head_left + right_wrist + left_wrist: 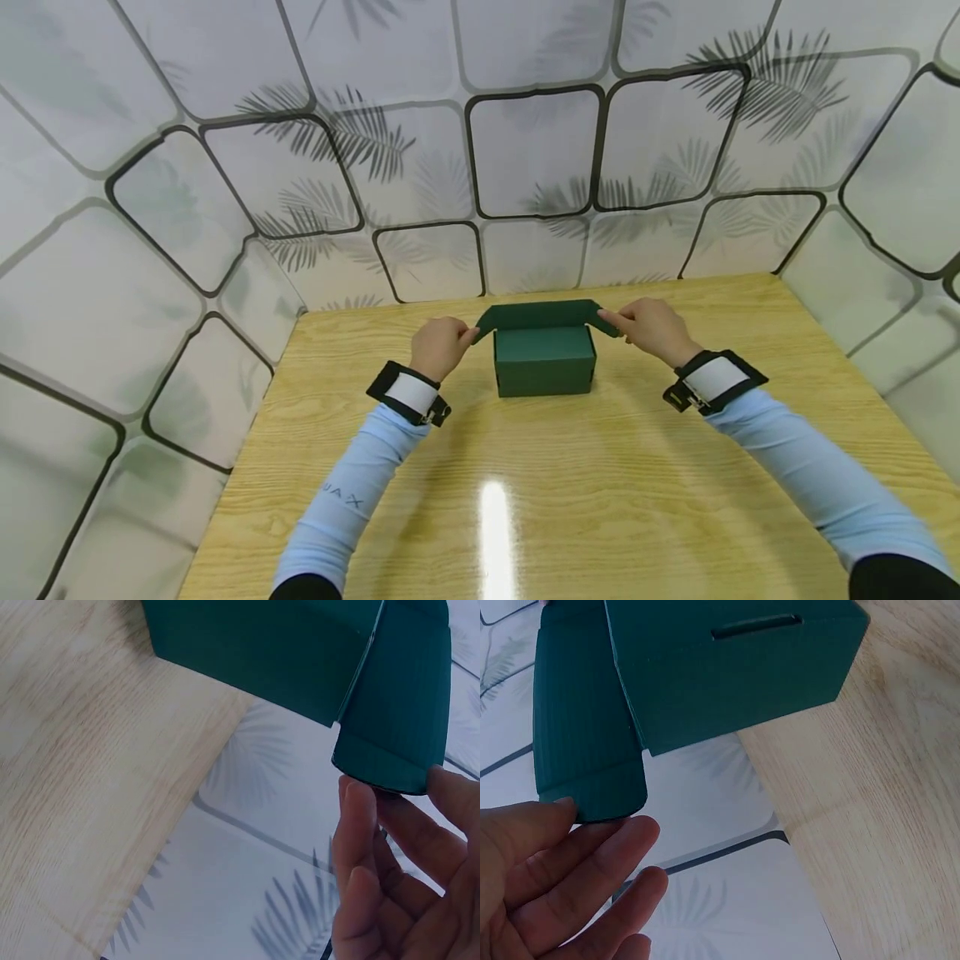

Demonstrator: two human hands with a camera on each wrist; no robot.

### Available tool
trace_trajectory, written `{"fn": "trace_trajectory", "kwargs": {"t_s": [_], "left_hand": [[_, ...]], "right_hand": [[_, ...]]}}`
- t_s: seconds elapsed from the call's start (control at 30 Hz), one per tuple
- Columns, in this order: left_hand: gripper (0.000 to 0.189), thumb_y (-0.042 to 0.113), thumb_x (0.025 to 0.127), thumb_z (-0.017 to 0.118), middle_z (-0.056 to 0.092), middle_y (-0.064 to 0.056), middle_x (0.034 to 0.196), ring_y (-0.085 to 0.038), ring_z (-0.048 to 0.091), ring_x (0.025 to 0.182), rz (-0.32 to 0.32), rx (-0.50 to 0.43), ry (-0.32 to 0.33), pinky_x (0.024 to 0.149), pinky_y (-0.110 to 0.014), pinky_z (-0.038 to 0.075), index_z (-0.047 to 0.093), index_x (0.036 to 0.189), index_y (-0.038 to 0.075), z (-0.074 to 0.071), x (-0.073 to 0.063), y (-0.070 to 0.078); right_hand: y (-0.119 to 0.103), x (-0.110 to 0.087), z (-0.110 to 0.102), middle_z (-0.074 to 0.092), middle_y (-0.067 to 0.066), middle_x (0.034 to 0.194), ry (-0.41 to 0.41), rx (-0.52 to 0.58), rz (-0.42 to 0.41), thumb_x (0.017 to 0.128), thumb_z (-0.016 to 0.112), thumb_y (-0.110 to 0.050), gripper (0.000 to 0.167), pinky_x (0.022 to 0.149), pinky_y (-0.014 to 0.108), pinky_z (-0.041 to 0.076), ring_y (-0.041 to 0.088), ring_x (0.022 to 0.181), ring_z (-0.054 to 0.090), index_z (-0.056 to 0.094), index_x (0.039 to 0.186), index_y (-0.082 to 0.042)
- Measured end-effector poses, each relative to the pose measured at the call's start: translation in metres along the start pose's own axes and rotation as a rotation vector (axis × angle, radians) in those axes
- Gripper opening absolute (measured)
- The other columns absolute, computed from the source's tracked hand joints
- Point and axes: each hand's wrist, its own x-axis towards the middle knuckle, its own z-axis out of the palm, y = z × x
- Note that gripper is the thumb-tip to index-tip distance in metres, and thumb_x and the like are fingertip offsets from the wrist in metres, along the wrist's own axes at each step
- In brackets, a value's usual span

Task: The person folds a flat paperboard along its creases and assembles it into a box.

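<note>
A small dark green cardboard box (545, 375) stands on the table, with a flap (536, 314) raised along its far side. At the flap's left end, my left hand (438, 346) pinches the side tab (592, 799) between thumb and fingers. My right hand (654, 327) pinches the matching tab (390, 769) at the other end. Both tabs angle outward from the flap. A narrow slot (757, 628) shows in the box's side in the left wrist view. The inside of the box is hidden.
The box rests toward the back of a light wood-grain table (570, 500). Patterned white panels (536, 154) with dark outlines and leaf prints rise behind the table and at both sides. A bright reflection lies on the near tabletop.
</note>
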Motion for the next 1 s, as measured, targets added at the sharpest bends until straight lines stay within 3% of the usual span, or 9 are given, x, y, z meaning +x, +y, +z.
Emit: {"fn": "trace_trajectory", "kwargs": {"t_s": [0.13, 0.27, 0.37, 0.53, 0.77, 1.0], "left_hand": [[0.045, 0.030, 0.098, 0.057, 0.050, 0.000, 0.052, -0.011, 0.039, 0.044, 0.021, -0.009, -0.010, 0.041, -0.021, 0.022, 0.060, 0.058, 0.010, 0.002, 0.001, 0.007], [0.044, 0.030, 0.099, 0.055, 0.063, -0.004, 0.059, -0.014, 0.048, 0.046, 0.030, -0.023, -0.041, 0.041, -0.020, 0.025, 0.064, 0.061, 0.009, 0.003, 0.002, 0.014], [0.044, 0.030, 0.099, 0.054, 0.067, -0.004, 0.062, -0.016, 0.054, 0.048, 0.022, -0.036, -0.062, 0.041, -0.021, 0.028, 0.067, 0.063, 0.008, 0.003, 0.002, 0.017], [0.045, 0.028, 0.100, 0.053, 0.062, -0.002, 0.057, -0.013, 0.049, 0.046, 0.019, -0.050, -0.077, 0.041, -0.020, 0.029, 0.067, 0.062, 0.010, 0.006, 0.002, 0.021], [0.051, 0.024, 0.099, 0.054, 0.034, 0.006, 0.047, -0.009, 0.032, 0.042, 0.036, -0.057, -0.054, 0.040, -0.020, 0.019, 0.042, 0.050, 0.016, 0.010, 0.001, 0.025], [0.050, 0.023, 0.098, 0.054, 0.031, 0.006, 0.048, -0.010, 0.033, 0.043, 0.023, -0.058, -0.057, 0.041, -0.021, 0.021, 0.038, 0.051, 0.017, 0.014, 0.002, 0.025]], "right_hand": [[-0.007, 0.001, 0.004, 0.072, 0.009, 0.074, 0.002, 0.011, -0.004, 0.100, 0.050, -0.039, 0.043, 0.049, 0.029, 0.046, 0.017, 0.057, 0.062, 0.075, 0.099, -0.003], [-0.016, 0.002, 0.008, 0.073, 0.012, 0.076, -0.009, 0.021, -0.005, 0.101, 0.051, -0.032, 0.043, 0.050, 0.029, 0.048, 0.015, 0.054, 0.062, 0.062, 0.124, 0.003], [-0.020, 0.002, 0.011, 0.073, 0.013, 0.077, -0.020, 0.019, -0.003, 0.102, 0.049, -0.028, 0.046, 0.050, 0.029, 0.048, 0.014, 0.053, 0.062, 0.053, 0.134, 0.005], [-0.024, 0.001, 0.015, 0.072, 0.014, 0.077, -0.013, 0.007, -0.018, 0.103, 0.046, -0.025, 0.049, 0.045, 0.029, 0.044, 0.019, 0.054, 0.063, 0.041, 0.143, 0.004], [-0.026, -0.003, 0.019, 0.070, 0.009, 0.069, 0.025, 0.013, -0.050, 0.102, 0.048, -0.022, 0.050, 0.041, 0.028, 0.041, 0.013, 0.048, 0.059, 0.037, 0.146, 0.001], [-0.027, -0.005, 0.020, 0.069, 0.007, 0.067, 0.038, 0.001, -0.088, 0.102, 0.049, -0.020, 0.048, 0.040, 0.027, 0.039, 0.013, 0.047, 0.057, 0.040, 0.145, -0.001]]}}
